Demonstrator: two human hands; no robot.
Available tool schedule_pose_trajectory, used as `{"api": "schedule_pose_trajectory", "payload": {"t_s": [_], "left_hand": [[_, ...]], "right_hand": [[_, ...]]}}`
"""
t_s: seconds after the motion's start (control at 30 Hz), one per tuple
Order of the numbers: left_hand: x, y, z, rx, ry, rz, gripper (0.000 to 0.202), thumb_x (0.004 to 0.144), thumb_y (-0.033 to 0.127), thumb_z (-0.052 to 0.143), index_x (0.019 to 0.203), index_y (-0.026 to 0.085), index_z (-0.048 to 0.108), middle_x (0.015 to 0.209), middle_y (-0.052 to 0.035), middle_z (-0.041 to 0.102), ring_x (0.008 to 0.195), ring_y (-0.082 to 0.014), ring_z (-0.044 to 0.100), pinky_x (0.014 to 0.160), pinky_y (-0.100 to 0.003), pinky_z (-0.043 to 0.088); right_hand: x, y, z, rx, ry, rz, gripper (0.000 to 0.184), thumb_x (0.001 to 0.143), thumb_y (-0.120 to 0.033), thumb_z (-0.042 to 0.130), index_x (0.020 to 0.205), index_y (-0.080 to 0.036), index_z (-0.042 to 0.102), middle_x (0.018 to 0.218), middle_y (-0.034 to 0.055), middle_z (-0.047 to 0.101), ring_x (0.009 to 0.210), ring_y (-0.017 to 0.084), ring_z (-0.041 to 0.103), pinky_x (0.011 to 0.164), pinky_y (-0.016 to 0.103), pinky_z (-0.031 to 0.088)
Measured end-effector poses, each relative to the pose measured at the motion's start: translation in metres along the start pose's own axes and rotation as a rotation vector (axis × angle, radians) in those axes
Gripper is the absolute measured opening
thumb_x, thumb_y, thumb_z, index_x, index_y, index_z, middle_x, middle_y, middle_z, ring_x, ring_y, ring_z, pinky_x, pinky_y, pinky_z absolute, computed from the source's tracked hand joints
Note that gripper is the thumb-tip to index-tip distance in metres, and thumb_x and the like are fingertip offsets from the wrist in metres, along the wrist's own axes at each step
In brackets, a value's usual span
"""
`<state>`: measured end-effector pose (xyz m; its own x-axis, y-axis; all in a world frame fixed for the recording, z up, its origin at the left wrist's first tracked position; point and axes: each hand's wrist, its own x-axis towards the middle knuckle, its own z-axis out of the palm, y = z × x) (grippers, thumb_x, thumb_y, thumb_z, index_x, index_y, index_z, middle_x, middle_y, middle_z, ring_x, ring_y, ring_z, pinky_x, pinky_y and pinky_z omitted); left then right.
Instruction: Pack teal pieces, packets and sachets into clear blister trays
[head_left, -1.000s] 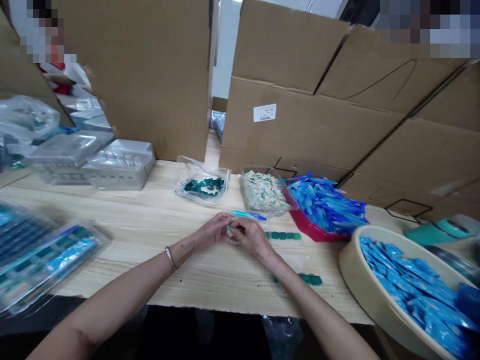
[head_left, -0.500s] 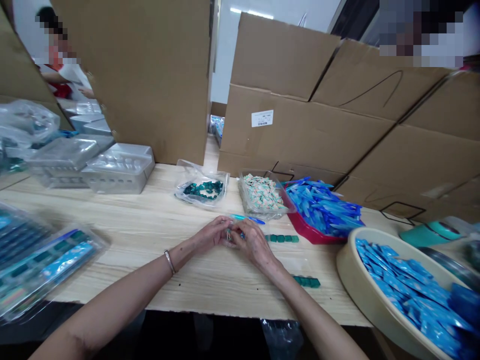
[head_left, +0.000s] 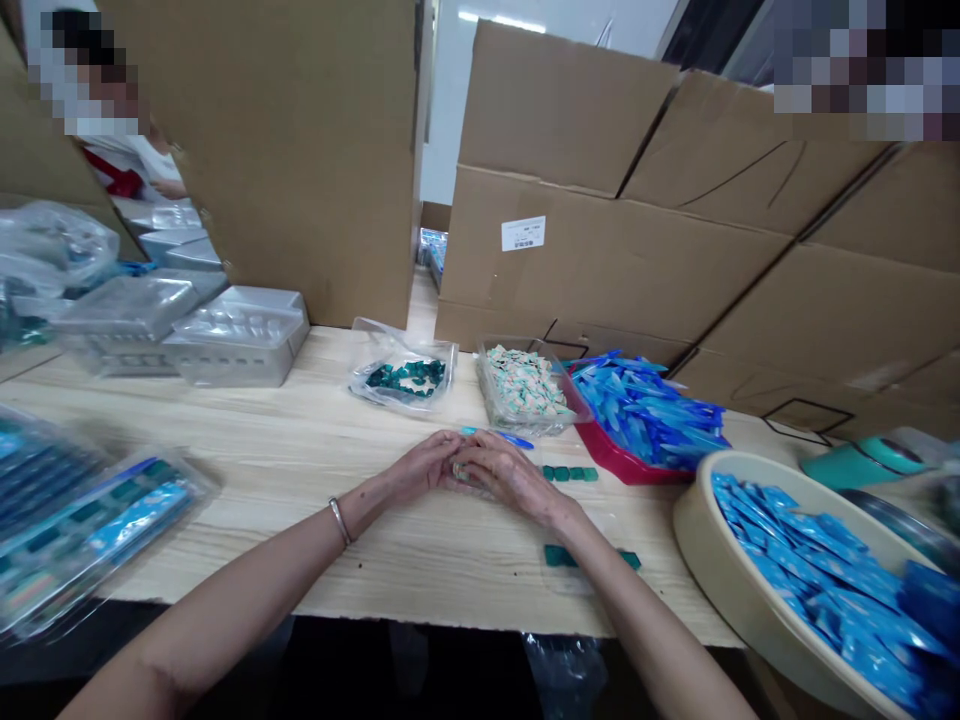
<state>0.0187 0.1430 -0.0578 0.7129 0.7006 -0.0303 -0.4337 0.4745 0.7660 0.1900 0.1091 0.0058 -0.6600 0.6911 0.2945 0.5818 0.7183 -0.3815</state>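
My left hand (head_left: 420, 468) and my right hand (head_left: 504, 474) meet at the middle of the wooden table (head_left: 300, 470). Their fingers are pinched together on a small pale item (head_left: 459, 470) that I cannot make out. A thin blue stick (head_left: 501, 437) lies just behind the hands. A short row of green square tiles (head_left: 570, 473) lies to the right of my right hand, and more green tiles (head_left: 559, 556) rest by my right forearm. My left wrist wears a metal bangle.
Behind the hands stand a clear bag of green tiles (head_left: 405, 378), a clear tub of pale pieces (head_left: 525, 385) and a red tray of blue sticks (head_left: 645, 415). A beige bowl of blue packets (head_left: 720, 580) sits right. Clear trays (head_left: 225, 335) and packed bags (head_left: 82, 520) lie left. Cardboard boxes (head_left: 600, 250) wall the back.
My right hand has turned flatter over the item and shifted slightly left; both hands stay together at the same spot. The view has shifted a little.
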Motion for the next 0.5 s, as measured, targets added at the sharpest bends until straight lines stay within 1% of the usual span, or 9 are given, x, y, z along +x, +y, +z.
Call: {"api": "schedule_pose_trajectory", "payload": {"t_s": [0.1, 0.2, 0.33, 0.43, 0.5], "left_hand": [[0.000, 0.000, -0.001, 0.007, 0.004, -0.002, 0.025, 0.083, 0.033, 0.053, 0.101, 0.016, 0.055, 0.100, -0.0097, 0.061, 0.085, -0.0205, 0.062, 0.075, -0.043, 0.051], [0.001, -0.002, -0.004, 0.013, 0.006, 0.001, 0.025, 0.083, 0.032, 0.053, 0.103, 0.017, 0.054, 0.103, -0.0096, 0.061, 0.085, -0.0202, 0.063, 0.073, -0.041, 0.052], [0.002, -0.004, -0.005, 0.017, -0.006, 0.008, 0.029, 0.084, 0.034, 0.051, 0.107, 0.016, 0.053, 0.102, -0.0106, 0.062, 0.084, -0.0210, 0.064, 0.074, -0.042, 0.052], [0.002, -0.002, -0.003, 0.022, -0.009, -0.001, 0.029, 0.085, 0.034, 0.050, 0.108, 0.017, 0.053, 0.099, -0.0102, 0.063, 0.083, -0.0220, 0.064, 0.073, -0.041, 0.052], [0.002, -0.001, -0.002, 0.036, -0.014, -0.012, 0.030, 0.085, 0.033, 0.050, 0.109, 0.017, 0.052, 0.098, -0.0104, 0.063, 0.082, -0.0225, 0.065, 0.071, -0.040, 0.053]], "right_hand": [[0.005, 0.007, -0.009, -0.034, -0.105, -0.113, 0.016, 0.087, -0.018, 0.049, 0.092, -0.019, 0.063, 0.095, 0.0054, 0.057, 0.091, 0.015, 0.051, 0.081, 0.028, 0.041], [0.012, 0.011, -0.014, -0.049, -0.173, -0.186, 0.017, 0.087, -0.017, 0.048, 0.090, -0.019, 0.064, 0.096, 0.0048, 0.058, 0.091, 0.015, 0.051, 0.080, 0.027, 0.041], [0.022, 0.012, -0.017, -0.050, -0.226, -0.230, 0.019, 0.087, -0.016, 0.047, 0.088, -0.018, 0.066, 0.093, 0.0048, 0.059, 0.090, 0.015, 0.051, 0.077, 0.025, 0.041], [0.027, 0.010, -0.021, -0.085, -0.259, -0.239, 0.021, 0.087, -0.015, 0.046, 0.082, -0.017, 0.066, 0.090, 0.0042, 0.058, 0.087, 0.015, 0.050, 0.073, 0.024, 0.040], [0.030, 0.009, -0.024, -0.125, -0.306, -0.243, 0.021, 0.086, -0.014, 0.046, 0.076, -0.017, 0.065, 0.088, 0.0042, 0.057, 0.085, 0.015, 0.048, 0.070, 0.024, 0.038]]}}
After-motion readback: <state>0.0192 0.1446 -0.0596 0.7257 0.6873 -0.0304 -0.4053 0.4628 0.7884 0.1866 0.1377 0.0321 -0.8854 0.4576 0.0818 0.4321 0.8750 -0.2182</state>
